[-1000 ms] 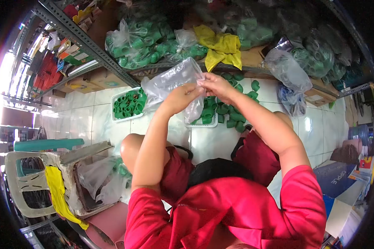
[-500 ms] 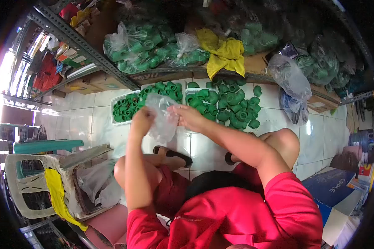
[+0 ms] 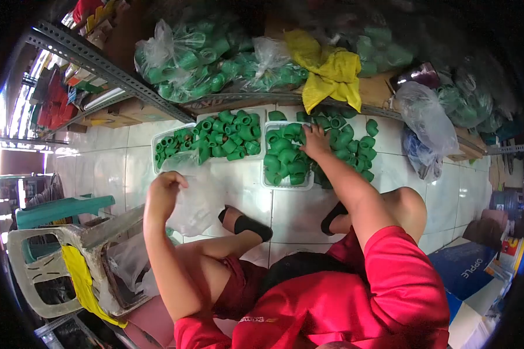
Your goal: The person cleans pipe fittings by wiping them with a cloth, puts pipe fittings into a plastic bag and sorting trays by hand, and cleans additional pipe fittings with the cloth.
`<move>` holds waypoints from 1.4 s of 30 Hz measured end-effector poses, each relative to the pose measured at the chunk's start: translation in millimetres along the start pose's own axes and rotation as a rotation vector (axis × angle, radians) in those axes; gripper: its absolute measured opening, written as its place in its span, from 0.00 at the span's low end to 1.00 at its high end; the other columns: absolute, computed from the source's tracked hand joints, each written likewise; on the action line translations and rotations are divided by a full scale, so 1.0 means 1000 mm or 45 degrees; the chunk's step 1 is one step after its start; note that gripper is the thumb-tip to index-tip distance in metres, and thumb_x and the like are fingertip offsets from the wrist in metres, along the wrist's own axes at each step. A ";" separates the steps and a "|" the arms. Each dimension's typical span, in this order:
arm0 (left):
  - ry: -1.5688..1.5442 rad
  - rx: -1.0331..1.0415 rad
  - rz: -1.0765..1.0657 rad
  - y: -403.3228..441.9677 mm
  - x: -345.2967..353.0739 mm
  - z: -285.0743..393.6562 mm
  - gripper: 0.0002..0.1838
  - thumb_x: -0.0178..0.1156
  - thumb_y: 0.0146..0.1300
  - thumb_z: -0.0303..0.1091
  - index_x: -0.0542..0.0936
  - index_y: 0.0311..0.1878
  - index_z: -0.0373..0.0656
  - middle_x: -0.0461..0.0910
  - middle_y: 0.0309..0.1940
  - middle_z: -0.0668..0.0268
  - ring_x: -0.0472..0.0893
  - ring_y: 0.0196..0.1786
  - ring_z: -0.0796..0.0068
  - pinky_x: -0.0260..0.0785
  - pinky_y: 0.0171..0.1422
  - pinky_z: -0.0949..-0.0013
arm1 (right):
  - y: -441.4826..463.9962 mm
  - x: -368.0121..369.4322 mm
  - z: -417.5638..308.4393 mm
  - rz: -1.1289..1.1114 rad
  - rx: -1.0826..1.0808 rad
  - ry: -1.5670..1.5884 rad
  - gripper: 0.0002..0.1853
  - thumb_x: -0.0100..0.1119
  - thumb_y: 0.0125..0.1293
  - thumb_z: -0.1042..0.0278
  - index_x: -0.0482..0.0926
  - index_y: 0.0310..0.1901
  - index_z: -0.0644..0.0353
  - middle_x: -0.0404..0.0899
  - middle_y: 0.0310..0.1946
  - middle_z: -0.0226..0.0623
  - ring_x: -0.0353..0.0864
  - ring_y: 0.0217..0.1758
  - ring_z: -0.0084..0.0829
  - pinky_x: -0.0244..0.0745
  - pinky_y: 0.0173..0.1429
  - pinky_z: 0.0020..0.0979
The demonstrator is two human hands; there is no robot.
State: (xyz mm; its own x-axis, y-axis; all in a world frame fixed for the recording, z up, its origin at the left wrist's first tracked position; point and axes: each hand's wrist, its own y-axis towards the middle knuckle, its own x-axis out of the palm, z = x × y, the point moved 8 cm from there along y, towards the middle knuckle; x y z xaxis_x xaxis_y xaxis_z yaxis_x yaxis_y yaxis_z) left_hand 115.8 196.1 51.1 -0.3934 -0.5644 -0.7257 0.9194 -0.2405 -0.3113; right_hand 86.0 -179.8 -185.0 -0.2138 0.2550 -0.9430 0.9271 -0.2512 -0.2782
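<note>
My left hand [image 3: 164, 192] is curled at the edge of a clear plastic bag [image 3: 193, 200], which hangs beside it over the floor. My right hand [image 3: 316, 141] reaches down with fingers spread onto green pipe elbows, at the right edge of a white tray [image 3: 293, 187]. Green elbows [image 3: 284, 157] fill that tray, and more loose elbows [image 3: 355, 148] lie heaped on the tiles to its right. Left of it, another tray holds green elbows [image 3: 230, 134], and a further white tray [image 3: 155, 152] at the far left holds smaller green fittings [image 3: 169, 145].
A metal shelf [image 3: 122, 81] carries bagged green fittings [image 3: 186, 61] and a yellow cloth [image 3: 332, 75]. A clear bag [image 3: 428, 119] hangs at the right. A worn chair [image 3: 41, 273] stands at the left, and a blue box [image 3: 463, 262] at the right.
My hands have moved apart. The right one has left the bag and come down on the elbows, while the left has moved left with the bag, uncovering the trays.
</note>
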 end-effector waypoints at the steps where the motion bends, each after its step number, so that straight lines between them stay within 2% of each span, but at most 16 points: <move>1: 0.158 -0.098 -0.126 0.004 0.010 0.000 0.10 0.47 0.49 0.19 0.77 0.32 0.39 0.75 0.27 0.59 0.73 0.30 0.70 0.64 0.38 0.72 | 0.004 0.002 0.002 -0.063 0.024 -0.014 0.42 0.66 0.44 0.54 0.57 0.61 0.49 0.53 0.63 0.36 0.47 0.67 0.42 0.44 0.63 0.59; 3: 0.322 -0.200 -0.253 0.011 0.018 -0.011 0.13 0.46 0.49 0.19 0.78 0.36 0.40 0.77 0.30 0.56 0.76 0.33 0.66 0.66 0.40 0.70 | 0.011 0.002 0.003 -0.147 0.026 -0.012 0.42 0.66 0.44 0.53 0.57 0.61 0.47 0.52 0.64 0.34 0.46 0.68 0.42 0.43 0.63 0.60; 5: 0.267 -0.138 -0.126 0.022 0.020 -0.027 0.17 0.45 0.49 0.20 0.78 0.42 0.40 0.77 0.39 0.52 0.77 0.42 0.58 0.66 0.48 0.66 | 0.015 0.012 0.008 -0.223 0.044 0.032 0.41 0.66 0.44 0.53 0.58 0.60 0.44 0.54 0.63 0.30 0.47 0.68 0.40 0.42 0.63 0.63; 8: 0.287 -0.050 -0.137 0.024 0.020 -0.016 0.19 0.46 0.49 0.22 0.75 0.47 0.38 0.76 0.43 0.51 0.75 0.48 0.57 0.64 0.53 0.65 | 0.018 0.010 0.009 -0.253 -0.045 -0.077 0.39 0.66 0.45 0.54 0.59 0.60 0.46 0.55 0.62 0.33 0.47 0.68 0.39 0.42 0.64 0.60; 12: 0.155 -0.153 -0.146 0.023 0.022 -0.014 0.21 0.47 0.49 0.23 0.73 0.49 0.35 0.76 0.44 0.51 0.75 0.48 0.57 0.64 0.53 0.66 | 0.017 0.006 0.020 -0.298 -0.149 -0.122 0.37 0.63 0.48 0.54 0.59 0.60 0.48 0.56 0.62 0.37 0.47 0.68 0.40 0.43 0.65 0.56; 18: 0.154 -0.025 -0.181 0.026 0.028 -0.006 0.21 0.48 0.49 0.25 0.72 0.50 0.35 0.76 0.43 0.52 0.75 0.48 0.57 0.64 0.53 0.66 | 0.005 -0.029 0.022 -0.022 -0.152 -0.061 0.28 0.58 0.53 0.59 0.63 0.57 0.50 0.53 0.62 0.41 0.45 0.68 0.42 0.37 0.67 0.56; 20: 0.182 0.018 -0.158 0.026 0.030 0.002 0.20 0.47 0.50 0.23 0.73 0.49 0.36 0.77 0.42 0.59 0.75 0.27 0.73 0.68 0.36 0.71 | 0.011 -0.017 0.016 0.039 -0.199 -0.105 0.28 0.60 0.51 0.61 0.64 0.55 0.49 0.54 0.61 0.41 0.44 0.68 0.44 0.39 0.66 0.56; 24: 0.244 0.100 -0.162 0.026 0.031 0.020 0.19 0.46 0.49 0.23 0.75 0.47 0.37 0.78 0.39 0.59 0.75 0.27 0.73 0.68 0.37 0.72 | 0.008 0.012 -0.003 0.105 -0.290 -0.151 0.26 0.61 0.47 0.68 0.66 0.51 0.50 0.54 0.61 0.41 0.43 0.68 0.45 0.41 0.66 0.56; 26: 0.299 -0.321 -0.471 0.019 0.040 0.013 0.18 0.47 0.48 0.23 0.76 0.45 0.40 0.77 0.39 0.52 0.76 0.46 0.59 0.65 0.50 0.67 | 0.006 0.010 -0.003 0.179 -0.345 -0.179 0.25 0.59 0.48 0.70 0.67 0.50 0.51 0.57 0.58 0.43 0.49 0.65 0.46 0.44 0.64 0.57; 29: 0.267 -0.248 -0.448 0.020 0.042 0.003 0.18 0.47 0.48 0.23 0.77 0.43 0.39 0.78 0.37 0.53 0.78 0.42 0.61 0.66 0.48 0.67 | 0.014 0.012 0.006 -0.048 -0.267 -0.123 0.24 0.57 0.48 0.72 0.67 0.50 0.53 0.62 0.55 0.47 0.58 0.60 0.46 0.48 0.61 0.57; 31: 0.216 -0.175 -0.334 0.026 0.043 -0.012 0.18 0.47 0.48 0.23 0.77 0.43 0.39 0.78 0.37 0.53 0.78 0.40 0.62 0.67 0.48 0.67 | 0.011 -0.029 0.038 0.431 0.237 -0.158 0.17 0.45 0.57 0.71 0.68 0.49 0.52 0.65 0.52 0.42 0.63 0.56 0.45 0.51 0.61 0.51; 32: 0.168 -0.100 -0.227 0.029 0.040 -0.016 0.18 0.47 0.48 0.23 0.77 0.44 0.39 0.78 0.36 0.54 0.78 0.38 0.62 0.67 0.47 0.66 | 0.009 -0.031 0.039 0.431 0.234 -0.158 0.17 0.45 0.57 0.71 0.68 0.49 0.52 0.65 0.52 0.42 0.63 0.56 0.45 0.51 0.61 0.51; 34: 0.183 -0.077 -0.225 0.031 0.044 -0.022 0.18 0.47 0.48 0.24 0.76 0.45 0.38 0.78 0.37 0.54 0.78 0.35 0.63 0.68 0.44 0.66 | -0.003 -0.043 0.023 0.622 -0.099 0.182 0.20 0.53 0.53 0.68 0.67 0.49 0.55 0.66 0.49 0.43 0.64 0.55 0.46 0.59 0.58 0.44; 36: 0.189 -0.045 -0.202 0.033 0.041 -0.017 0.18 0.47 0.49 0.24 0.76 0.46 0.38 0.78 0.37 0.54 0.78 0.32 0.64 0.69 0.42 0.66 | -0.009 -0.019 0.005 0.468 -0.266 0.219 0.25 0.58 0.49 0.65 0.66 0.51 0.53 0.63 0.53 0.45 0.63 0.55 0.47 0.64 0.55 0.39; 38: 0.085 -0.157 -0.240 0.027 0.040 -0.006 0.19 0.48 0.49 0.25 0.75 0.47 0.37 0.78 0.39 0.54 0.79 0.29 0.64 0.70 0.37 0.67 | -0.021 0.018 -0.029 -0.053 -0.501 0.414 0.27 0.60 0.49 0.61 0.66 0.53 0.52 0.59 0.56 0.50 0.63 0.56 0.48 0.62 0.58 0.40; 42: 0.069 -0.101 -0.259 0.026 0.047 -0.005 0.19 0.48 0.50 0.26 0.74 0.48 0.37 0.78 0.39 0.54 0.78 0.24 0.65 0.70 0.32 0.67 | -0.039 0.030 -0.044 -0.207 -0.269 0.410 0.32 0.64 0.47 0.55 0.65 0.55 0.50 0.54 0.59 0.50 0.60 0.59 0.48 0.61 0.59 0.41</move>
State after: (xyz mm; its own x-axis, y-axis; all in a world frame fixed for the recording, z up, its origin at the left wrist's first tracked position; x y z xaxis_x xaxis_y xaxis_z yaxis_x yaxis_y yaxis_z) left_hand 121.5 167.1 5.8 -0.5723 -0.4668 -0.6743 0.8189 -0.2813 -0.5003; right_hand 57.0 -121.4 -194.1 -0.2868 0.5627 -0.7753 0.9391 0.0053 -0.3435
